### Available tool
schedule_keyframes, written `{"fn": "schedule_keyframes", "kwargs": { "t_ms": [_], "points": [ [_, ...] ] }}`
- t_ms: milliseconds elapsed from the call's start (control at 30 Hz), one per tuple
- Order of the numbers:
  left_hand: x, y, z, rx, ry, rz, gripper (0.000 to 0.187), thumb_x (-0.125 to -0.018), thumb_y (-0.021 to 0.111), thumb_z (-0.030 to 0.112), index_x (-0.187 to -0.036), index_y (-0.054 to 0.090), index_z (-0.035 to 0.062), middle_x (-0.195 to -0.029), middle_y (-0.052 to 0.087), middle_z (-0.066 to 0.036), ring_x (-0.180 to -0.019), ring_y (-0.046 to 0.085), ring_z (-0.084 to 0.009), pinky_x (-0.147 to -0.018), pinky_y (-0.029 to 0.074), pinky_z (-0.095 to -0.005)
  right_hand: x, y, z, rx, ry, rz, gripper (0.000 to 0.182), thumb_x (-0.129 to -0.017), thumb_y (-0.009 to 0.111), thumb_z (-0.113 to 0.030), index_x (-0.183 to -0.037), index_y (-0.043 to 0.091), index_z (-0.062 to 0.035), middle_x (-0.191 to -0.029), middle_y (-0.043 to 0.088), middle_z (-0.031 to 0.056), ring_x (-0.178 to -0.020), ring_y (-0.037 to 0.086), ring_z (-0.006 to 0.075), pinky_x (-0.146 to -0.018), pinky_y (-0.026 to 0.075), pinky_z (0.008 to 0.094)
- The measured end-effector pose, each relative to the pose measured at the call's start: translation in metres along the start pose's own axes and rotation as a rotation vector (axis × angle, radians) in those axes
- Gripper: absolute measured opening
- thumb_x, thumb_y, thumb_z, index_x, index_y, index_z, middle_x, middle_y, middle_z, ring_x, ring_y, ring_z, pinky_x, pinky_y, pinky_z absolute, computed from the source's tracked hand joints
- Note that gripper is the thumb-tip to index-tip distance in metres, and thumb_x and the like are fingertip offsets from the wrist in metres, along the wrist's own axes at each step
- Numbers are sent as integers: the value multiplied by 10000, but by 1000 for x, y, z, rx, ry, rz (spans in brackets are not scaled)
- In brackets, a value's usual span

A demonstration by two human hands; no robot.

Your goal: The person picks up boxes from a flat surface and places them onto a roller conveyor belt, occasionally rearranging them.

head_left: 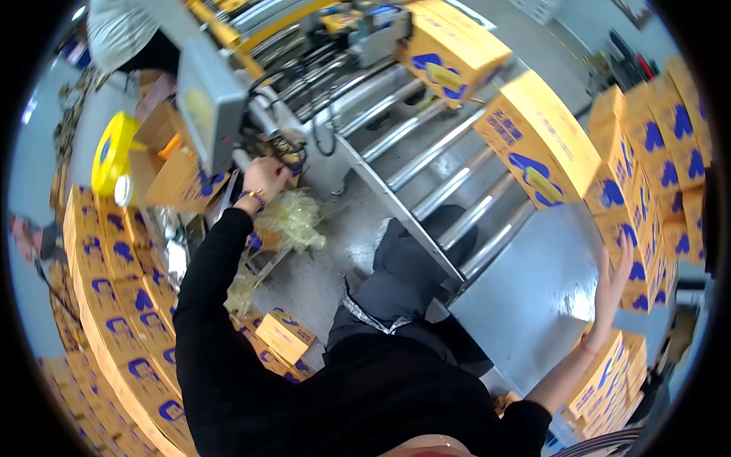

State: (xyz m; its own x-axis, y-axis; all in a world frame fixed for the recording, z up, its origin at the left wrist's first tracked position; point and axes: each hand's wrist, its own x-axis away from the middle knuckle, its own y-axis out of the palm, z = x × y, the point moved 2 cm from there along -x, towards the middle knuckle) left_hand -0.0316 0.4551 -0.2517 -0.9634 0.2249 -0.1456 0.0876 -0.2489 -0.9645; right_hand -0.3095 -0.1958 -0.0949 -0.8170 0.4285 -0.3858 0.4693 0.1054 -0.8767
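So the left hand (265, 179) is up by the monitor (212, 107), kinda curled, can't tell if it's gripping anything. Crumpled plastic (293, 219) is right below it. Right hand (609, 286) is empty, fingers stretched out, over by the metal table (521, 286) and the stacked boxes (670, 145). Near box (542, 145) sits at the table end of the rollers (449, 166), with the far box (457, 49) further up the line.

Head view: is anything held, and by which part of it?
The right hand is open, holding nothing. Whether the left hand holds anything cannot be told.
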Motion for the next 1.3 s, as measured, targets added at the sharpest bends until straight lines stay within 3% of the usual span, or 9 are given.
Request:
{"fn": "schedule_keyframes", "kwargs": {
  "t_ms": [267, 367, 433, 500, 700, 833, 1067, 1233, 1300],
  "points": [
    [-1, 2, -4, 189, -38, 54, 266, -800, 666, 266, -679, 717, 35, -675, 643, -181, -688, 625, -392, -733, 513, -464, -179, 99, -128, -47, -166, -260, 705, -969, 629, -454, -1427, 458, 54, -1413, 525, 269, -1333, 491, 377, -1111, 380, 408],
    [1, 15, -9, 217, -56, 140, 299, -781, 676, 253, -601, 652, 15, -652, 626, -201, -672, 616, -396, -701, 499, -469, -101, 50, -186, 42, -453, 111, 569, -774, 815, -163, -1245, 553, 19, -1147, 594, 204, -1108, 546, 407, -978, 440, 448],
    [0, 5, -4, 211, -37, 83, 290, -787, 687, 261, -624, 656, 23, -684, 645, -190, -692, 622, -382, -706, 493, -467, -48, 39, -195, 103, -391, -226, 685, -622, 872, -118, -1204, 523, -26, -1150, 523, 193, -1156, 500, 368, -1029, 404, 452],
    [2, -4, 2, 213, -37, 50, 286, -796, 680, 253, -632, 650, 20, -680, 636, -186, -688, 612, -385, -711, 490, -467, -12, 17, -250, 125, -419, -290, 836, -659, 825, -183, -1401, 464, -48, -1384, 436, 218, -1331, 390, 421, -1118, 343, 479],
    [3, -8, 6, 165, -4, 81, 305, -879, 622, 268, -680, 666, 42, -701, 657, -175, -694, 642, -370, -648, 506, -467, -5, 31, -225, 146, -402, -329, 954, -737, 746, -378, -1537, 342, -51, -1569, 274, 254, -1441, 269, 458, -1170, 264, 512],
    [2, -2, 0, 174, 47, 61, 319, -845, 639, 297, -650, 681, 48, -717, 675, -159, -743, 641, -367, -740, 496, -468, 44, 14, -157, -9, -127, -207, 904, -781, 718, -346, -1557, 330, -89, -1598, 256, 225, -1449, 266, 448, -1178, 237, 546],
    [-1, 17, -9, 15, 84, 53, 274, -820, 694, 302, -702, 708, 55, -720, 661, -157, -739, 634, -374, -745, 484, -480, 186, -60, 84, 463, 615, -147, 798, -955, 561, -477, -1578, 268, -74, -1601, 245, 254, -1479, 230, 432, -1198, 177, 547],
    [-2, 10, -3, 34, 69, 35, 316, -821, 696, 325, -723, 703, 25, -771, 677, -207, -796, 644, -406, -752, 512, -503, 145, -38, 59, 555, 448, -110, 701, -939, 640, -275, -1522, 347, -18, -1551, 322, 276, -1454, 282, 430, -1192, 208, 527],
    [-1, 10, -4, 62, 73, 73, 330, -809, 708, 338, -708, 704, 24, -769, 674, -210, -798, 644, -407, -755, 515, -499, 79, -20, -12, 239, 228, 56, 619, -926, 663, -189, -1468, 427, -5, -1518, 378, 271, -1435, 323, 425, -1177, 260, 504]
  ]
}}
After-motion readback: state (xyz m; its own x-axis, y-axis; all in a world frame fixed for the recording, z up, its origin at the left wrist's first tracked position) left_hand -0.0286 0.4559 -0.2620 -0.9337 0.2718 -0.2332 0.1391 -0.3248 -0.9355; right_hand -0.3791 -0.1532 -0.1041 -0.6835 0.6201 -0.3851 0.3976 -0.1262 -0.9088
